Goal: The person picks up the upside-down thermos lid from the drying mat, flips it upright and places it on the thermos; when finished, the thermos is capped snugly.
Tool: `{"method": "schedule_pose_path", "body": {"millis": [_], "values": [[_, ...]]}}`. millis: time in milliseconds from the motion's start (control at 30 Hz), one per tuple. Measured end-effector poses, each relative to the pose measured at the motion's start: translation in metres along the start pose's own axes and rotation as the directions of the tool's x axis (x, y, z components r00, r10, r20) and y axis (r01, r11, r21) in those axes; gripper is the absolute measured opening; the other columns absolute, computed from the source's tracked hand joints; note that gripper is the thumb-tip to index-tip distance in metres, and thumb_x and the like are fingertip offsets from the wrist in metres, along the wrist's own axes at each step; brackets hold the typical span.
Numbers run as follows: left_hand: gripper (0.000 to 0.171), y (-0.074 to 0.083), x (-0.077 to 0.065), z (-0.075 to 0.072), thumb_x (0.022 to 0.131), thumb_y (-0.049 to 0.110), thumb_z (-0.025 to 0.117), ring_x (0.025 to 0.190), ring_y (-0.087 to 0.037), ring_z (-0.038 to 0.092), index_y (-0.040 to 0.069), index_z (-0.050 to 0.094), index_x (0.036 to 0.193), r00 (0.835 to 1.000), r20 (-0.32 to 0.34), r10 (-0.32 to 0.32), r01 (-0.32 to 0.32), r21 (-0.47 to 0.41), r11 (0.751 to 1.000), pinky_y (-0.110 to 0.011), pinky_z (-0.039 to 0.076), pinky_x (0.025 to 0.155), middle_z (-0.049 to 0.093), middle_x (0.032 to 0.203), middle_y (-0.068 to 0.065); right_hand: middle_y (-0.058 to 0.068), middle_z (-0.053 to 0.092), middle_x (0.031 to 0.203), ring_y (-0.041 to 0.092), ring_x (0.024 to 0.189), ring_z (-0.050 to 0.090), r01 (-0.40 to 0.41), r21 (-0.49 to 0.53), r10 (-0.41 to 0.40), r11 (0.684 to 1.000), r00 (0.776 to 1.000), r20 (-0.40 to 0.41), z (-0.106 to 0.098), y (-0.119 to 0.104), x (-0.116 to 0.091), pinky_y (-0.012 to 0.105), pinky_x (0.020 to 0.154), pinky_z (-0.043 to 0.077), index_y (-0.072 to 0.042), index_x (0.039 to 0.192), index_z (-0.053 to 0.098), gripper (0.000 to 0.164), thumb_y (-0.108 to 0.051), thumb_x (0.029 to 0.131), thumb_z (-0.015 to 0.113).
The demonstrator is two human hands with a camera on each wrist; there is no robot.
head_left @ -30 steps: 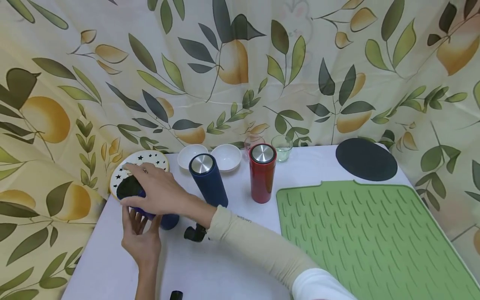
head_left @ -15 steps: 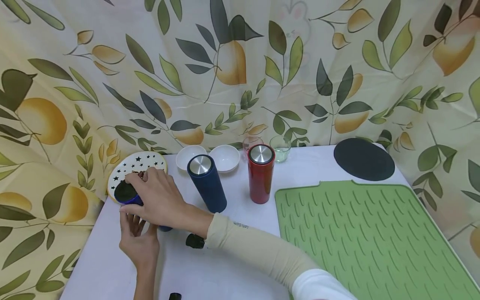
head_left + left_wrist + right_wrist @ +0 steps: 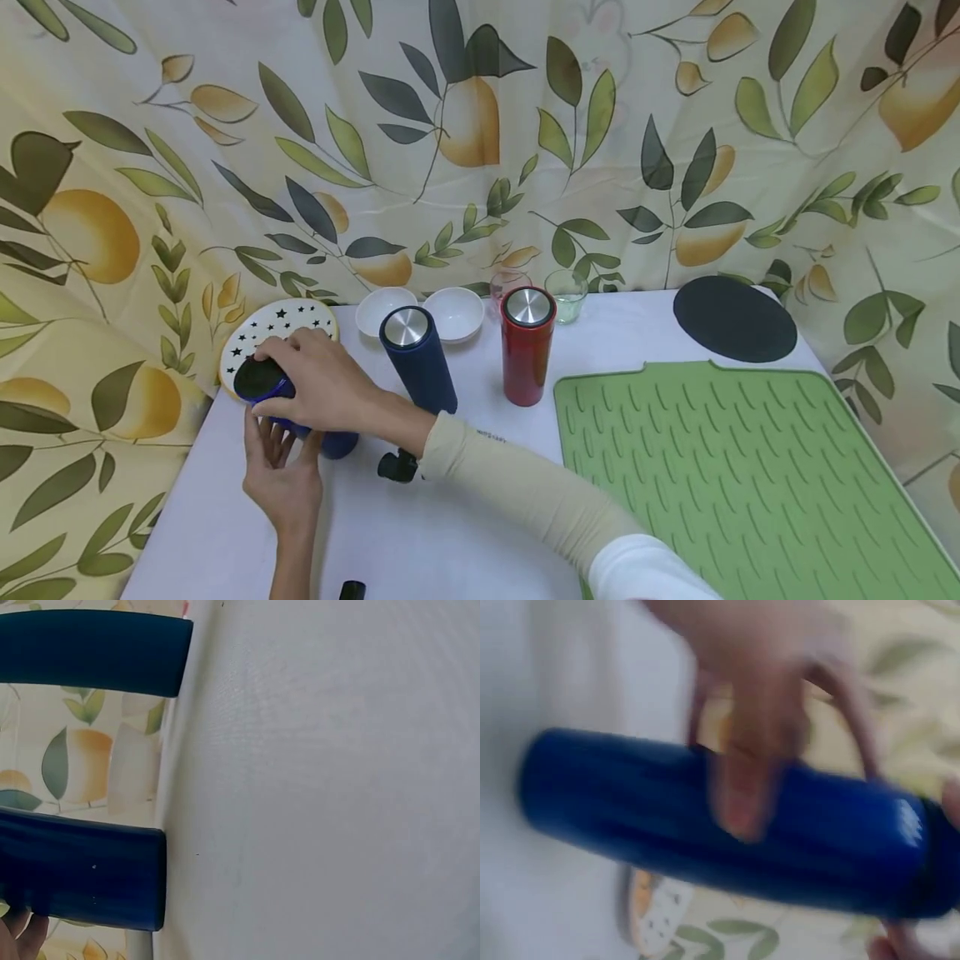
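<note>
A shiny blue insulated bottle point(image 3: 630, 802) with a dark top stands on the white table, close to the left edge. My left hand point(image 3: 285, 483) holds its body from the near side; one finger of it crosses the blue wall in the right wrist view. My right hand point(image 3: 322, 383) reaches across from the right and grips the bottle's top, thumb on the near side and fingers on the far side. The top's dark upper face point(image 3: 258, 377) shows between them. A matte navy bottle point(image 3: 420, 358) with a steel-topped lid stands just right of my right hand.
A red bottle point(image 3: 527, 358), two white bowls point(image 3: 457, 317) and two clear glasses point(image 3: 567, 304) stand toward the back. A star-patterned round plate point(image 3: 300, 315) lies behind my hands. At right are a green ridged mat point(image 3: 735, 467) and a black disc point(image 3: 735, 321). Small black objects point(image 3: 397, 467) lie nearer.
My right hand's fingers have shifted round the bottle's top and now sit closer against its edge. My left hand stays on the body. The head view sways slightly.
</note>
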State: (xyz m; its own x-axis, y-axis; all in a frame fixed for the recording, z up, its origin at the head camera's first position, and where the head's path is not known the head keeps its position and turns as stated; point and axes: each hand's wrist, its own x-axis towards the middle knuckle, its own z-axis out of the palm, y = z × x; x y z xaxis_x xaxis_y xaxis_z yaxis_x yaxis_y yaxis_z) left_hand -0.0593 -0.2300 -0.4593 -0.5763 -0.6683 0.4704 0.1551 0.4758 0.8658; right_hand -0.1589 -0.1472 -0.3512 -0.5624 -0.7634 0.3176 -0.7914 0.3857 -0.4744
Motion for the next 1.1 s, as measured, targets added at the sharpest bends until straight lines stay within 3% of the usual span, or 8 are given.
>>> {"method": "schedule_pose_path", "body": {"millis": [100, 167, 300, 433, 533, 733, 967, 1100], "values": [[0.080, 0.010, 0.000, -0.003, 0.071, -0.010, 0.071, 0.104, -0.017, 0.060, 0.021, 0.042, 0.138, 1.000, -0.002, 0.031, -0.031, 0.004, 1.000, -0.022, 0.050, 0.082, 0.056, 0.123, -0.014, -0.001, 0.051, 0.097, 0.009, 0.088, 0.044, -0.060, -0.144, 0.039, 0.988, 0.989, -0.145, 0.014, -0.010, -0.005, 0.020, 0.069, 0.036, -0.021, 0.121, 0.049, 0.062, -0.062, 0.076, 0.061], [0.078, 0.014, -0.001, -0.002, 0.072, -0.011, 0.070, 0.101, -0.014, 0.061, 0.019, 0.042, 0.138, 0.999, 0.007, 0.048, -0.048, 0.008, 0.999, -0.020, 0.050, 0.081, 0.058, 0.121, -0.015, 0.001, 0.049, 0.100, 0.010, 0.091, 0.044, -0.103, -0.127, 0.081, 0.987, 0.983, -0.165, 0.016, -0.012, -0.008, 0.022, 0.070, 0.036, -0.021, 0.125, 0.045, 0.068, -0.065, 0.076, 0.058], [0.082, 0.008, 0.000, -0.002, 0.070, -0.009, 0.073, 0.103, -0.015, 0.060, 0.022, 0.041, 0.139, 1.000, 0.006, 0.019, -0.019, 0.022, 1.000, -0.021, 0.050, 0.082, 0.057, 0.123, -0.013, 0.004, 0.035, 0.136, 0.012, 0.122, 0.035, -0.070, 0.134, 0.075, 0.988, 0.997, -0.030, 0.004, -0.006, -0.004, 0.027, 0.093, 0.036, -0.026, 0.141, 0.027, 0.073, -0.055, 0.081, 0.058], [0.089, -0.005, 0.002, -0.001, 0.066, -0.001, 0.080, 0.110, -0.022, 0.057, 0.029, 0.039, 0.139, 1.000, 0.001, -0.024, 0.024, -0.011, 1.000, -0.025, 0.049, 0.085, 0.053, 0.129, -0.008, -0.004, 0.029, 0.146, 0.002, 0.132, 0.021, 0.024, 0.345, -0.084, 0.938, 0.984, 0.159, -0.012, 0.007, 0.007, 0.024, 0.105, 0.025, -0.024, 0.141, 0.035, 0.058, -0.028, 0.089, 0.059], [0.088, -0.010, 0.002, 0.000, 0.066, 0.002, 0.081, 0.111, -0.024, 0.056, 0.030, 0.039, 0.139, 1.000, 0.002, -0.018, 0.018, -0.025, 1.000, -0.024, 0.049, 0.085, 0.053, 0.130, -0.006, -0.007, 0.045, 0.133, 0.000, 0.122, 0.034, 0.042, 0.278, -0.095, 0.960, 0.979, 0.180, -0.015, 0.008, 0.009, 0.016, 0.098, 0.031, -0.024, 0.130, 0.050, 0.044, -0.031, 0.088, 0.062], [0.083, -0.012, 0.002, 0.000, 0.071, -0.003, 0.075, 0.107, -0.018, 0.058, 0.028, 0.039, 0.139, 0.999, 0.000, 0.034, -0.034, 0.015, 0.999, -0.024, 0.050, 0.084, 0.055, 0.127, -0.004, -0.003, 0.047, 0.110, 0.005, 0.098, 0.043, 0.001, -0.007, -0.001, 1.000, 1.000, -0.031, 0.001, -0.003, 0.000, 0.018, 0.073, 0.039, -0.025, 0.125, 0.050, 0.058, -0.058, 0.079, 0.060], [0.086, -0.011, 0.002, 0.001, 0.068, -0.003, 0.078, 0.109, -0.019, 0.057, 0.027, 0.039, 0.139, 1.000, 0.001, 0.023, -0.023, -0.016, 1.000, -0.022, 0.049, 0.084, 0.054, 0.128, -0.007, -0.003, 0.035, 0.138, 0.004, 0.122, 0.033, 0.019, 0.225, -0.053, 0.974, 0.988, 0.147, -0.005, 0.004, -0.001, 0.023, 0.096, 0.033, -0.025, 0.139, 0.037, 0.057, -0.033, 0.088, 0.060], [0.085, 0.000, 0.002, -0.003, 0.069, -0.003, 0.077, 0.110, -0.024, 0.056, 0.024, 0.039, 0.140, 0.999, 0.015, 0.032, -0.032, -0.012, 0.999, -0.026, 0.050, 0.085, 0.053, 0.128, -0.012, -0.003, 0.046, 0.129, 0.006, 0.117, 0.039, 0.033, 0.103, -0.044, 0.994, 0.993, 0.110, -0.006, 0.000, -0.001, 0.024, 0.093, 0.035, -0.025, 0.134, 0.045, 0.052, -0.037, 0.087, 0.062]]}}
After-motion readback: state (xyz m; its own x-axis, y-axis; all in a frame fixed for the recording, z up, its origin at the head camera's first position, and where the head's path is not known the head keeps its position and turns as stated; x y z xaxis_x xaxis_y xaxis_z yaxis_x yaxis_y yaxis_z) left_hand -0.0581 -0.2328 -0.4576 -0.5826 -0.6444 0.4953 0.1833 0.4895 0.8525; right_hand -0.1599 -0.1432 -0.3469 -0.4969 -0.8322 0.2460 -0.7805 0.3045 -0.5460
